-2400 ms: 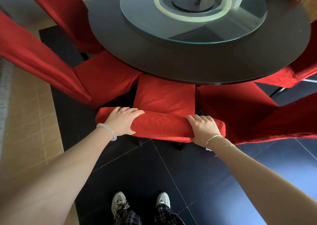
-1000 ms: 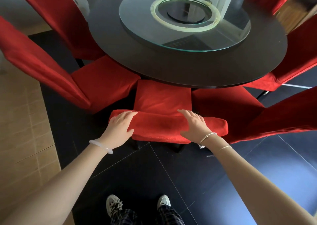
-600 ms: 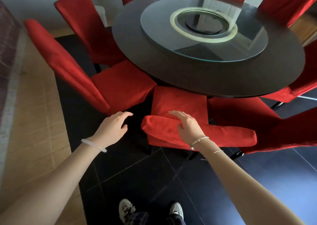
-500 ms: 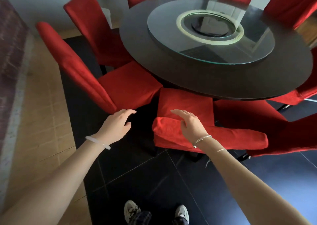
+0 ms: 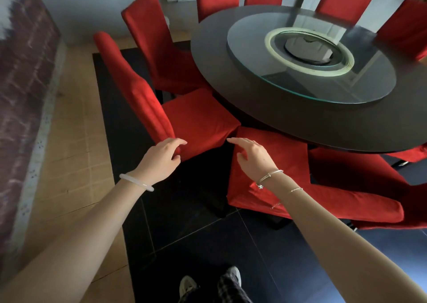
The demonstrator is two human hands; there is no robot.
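Observation:
A round dark table (image 5: 231,55) carries a glass turntable (image 5: 254,62) and is ringed by red-covered chairs. One red chair (image 5: 288,164) is pushed in right in front of me, its top rail low at the right. Another red chair (image 5: 196,120) stands to its left, angled outward. My left hand (image 5: 160,160) reaches the near end of that left chair's backrest, fingers loosely curved at its edge. My right hand (image 5: 251,157) hovers over the left end of the pushed-in chair, fingers straight, holding nothing.
More red chairs (image 5: 157,37) line the far and right sides of the table. A black tiled floor (image 5: 208,245) lies under the chairs, with wooden flooring (image 5: 74,129) to the left beside a dark patterned wall (image 5: 20,83). My shoes show at the bottom edge.
Both hands have let go of the pushed-in chair's top rail. They and my view have swung left toward the neighbouring chair, and my left hand now meets its backrest.

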